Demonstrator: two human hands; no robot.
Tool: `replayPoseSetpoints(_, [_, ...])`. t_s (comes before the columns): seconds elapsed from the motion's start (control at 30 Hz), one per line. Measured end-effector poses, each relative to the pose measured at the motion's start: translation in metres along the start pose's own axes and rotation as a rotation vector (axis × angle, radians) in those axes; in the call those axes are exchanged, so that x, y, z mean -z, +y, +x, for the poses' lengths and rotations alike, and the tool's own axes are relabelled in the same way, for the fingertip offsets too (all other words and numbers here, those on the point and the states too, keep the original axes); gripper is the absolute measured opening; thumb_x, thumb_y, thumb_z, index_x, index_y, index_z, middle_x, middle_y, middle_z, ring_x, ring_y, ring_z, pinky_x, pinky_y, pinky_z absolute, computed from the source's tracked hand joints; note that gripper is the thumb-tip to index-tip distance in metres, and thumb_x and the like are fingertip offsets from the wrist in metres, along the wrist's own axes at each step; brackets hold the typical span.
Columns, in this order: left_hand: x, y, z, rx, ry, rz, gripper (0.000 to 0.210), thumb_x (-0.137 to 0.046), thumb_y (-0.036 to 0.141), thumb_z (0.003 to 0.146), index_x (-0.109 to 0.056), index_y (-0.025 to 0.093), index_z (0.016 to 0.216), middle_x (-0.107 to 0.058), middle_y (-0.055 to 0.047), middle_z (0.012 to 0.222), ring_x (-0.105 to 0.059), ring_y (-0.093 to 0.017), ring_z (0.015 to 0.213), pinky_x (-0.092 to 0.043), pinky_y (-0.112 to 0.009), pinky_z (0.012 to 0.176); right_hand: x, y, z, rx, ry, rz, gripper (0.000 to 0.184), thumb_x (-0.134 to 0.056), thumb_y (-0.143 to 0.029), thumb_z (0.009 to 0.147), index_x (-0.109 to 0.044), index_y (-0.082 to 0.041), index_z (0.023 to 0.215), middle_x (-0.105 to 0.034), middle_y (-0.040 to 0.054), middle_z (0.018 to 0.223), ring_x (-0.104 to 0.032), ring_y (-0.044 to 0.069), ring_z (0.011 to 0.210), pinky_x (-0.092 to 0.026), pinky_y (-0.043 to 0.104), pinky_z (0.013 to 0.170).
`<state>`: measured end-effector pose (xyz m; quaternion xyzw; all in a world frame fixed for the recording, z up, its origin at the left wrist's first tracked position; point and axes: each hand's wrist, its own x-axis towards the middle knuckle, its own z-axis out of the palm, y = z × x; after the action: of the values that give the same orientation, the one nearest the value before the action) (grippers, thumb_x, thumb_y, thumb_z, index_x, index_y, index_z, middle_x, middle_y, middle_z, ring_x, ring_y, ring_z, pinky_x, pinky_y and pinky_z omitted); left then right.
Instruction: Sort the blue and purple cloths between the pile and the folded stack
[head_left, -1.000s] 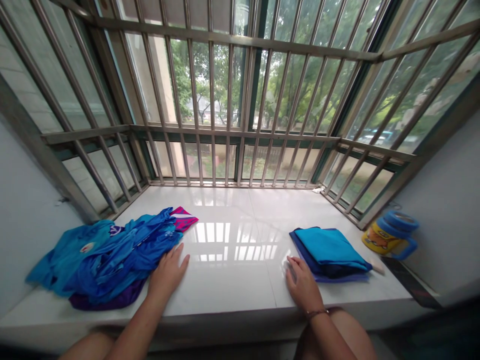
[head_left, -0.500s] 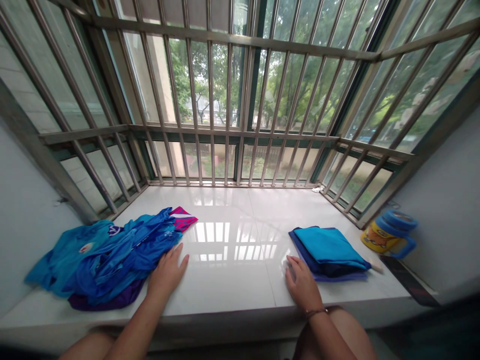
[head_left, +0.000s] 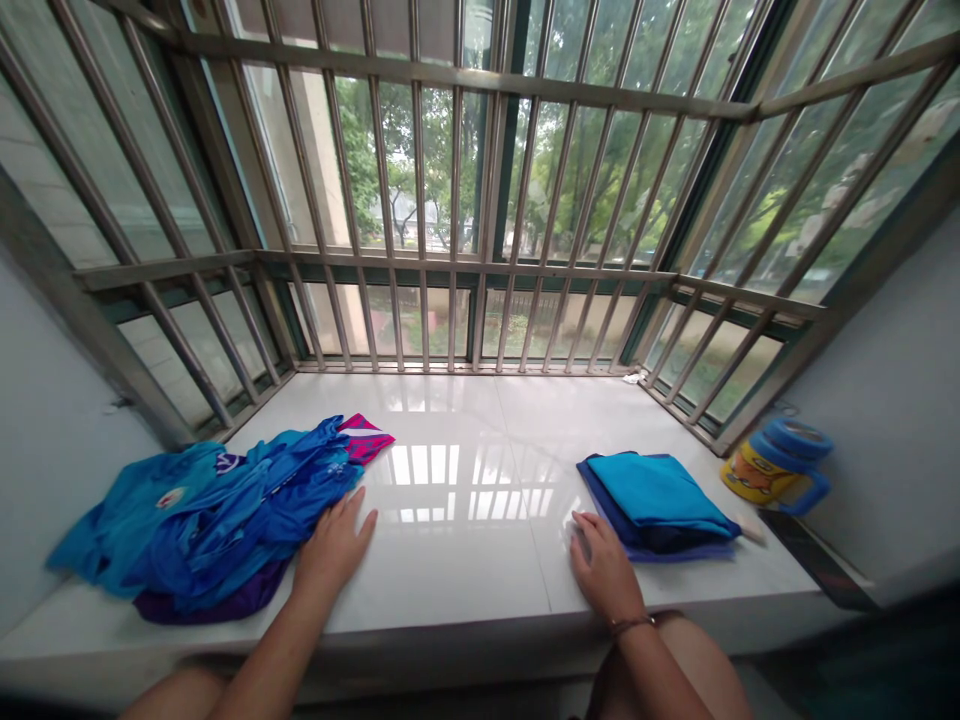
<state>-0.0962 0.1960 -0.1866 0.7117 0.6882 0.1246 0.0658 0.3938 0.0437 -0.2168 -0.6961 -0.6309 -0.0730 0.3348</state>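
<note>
Clothes pile (head_left: 225, 525), blue/purple, heaped on L end of white ledge (head_left: 450, 590); L hand (head_left: 331, 548) right by it, open, palm down. R hand (head_left: 606, 572) also open, slightly curled, nr folded stack (head_left: 660, 495). I see mug (head_left: 772, 470) past that, nr R wall (head_left: 892, 430).

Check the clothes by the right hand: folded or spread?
Folded: the clothes lie in a flat, straight-edged stack beside the right hand.

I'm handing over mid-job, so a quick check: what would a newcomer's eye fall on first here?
Probably the crumpled heap of blue clothes on the left of the white ledge, beside the left hand. Next, the folded blue stack by the right hand, and the yellow-and-blue mug near the right wall. Metal bars cross the windows at the back.
</note>
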Motion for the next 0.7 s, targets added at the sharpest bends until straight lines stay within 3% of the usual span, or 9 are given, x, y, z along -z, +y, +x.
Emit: replayPoseSetpoints(0.7, [0.0019, 0.0005, 0.0000, -0.004, -0.027, 0.024, 0.064, -0.036, 0.051, 0.109, -0.047, 0.022, 0.165, -0.049, -0.011, 0.168, -0.045, -0.034, 0.154, -0.043, -0.049, 0.122, 0.0015, -0.0008, 0.0000, 0.001, -0.003, 0.002, 0.042, -0.054, -0.032, 0.101, -0.067, -0.017, 0.138, -0.067, 0.0165, 0.132, -0.066, 0.030, 0.125, -0.055, 0.046, 0.113])
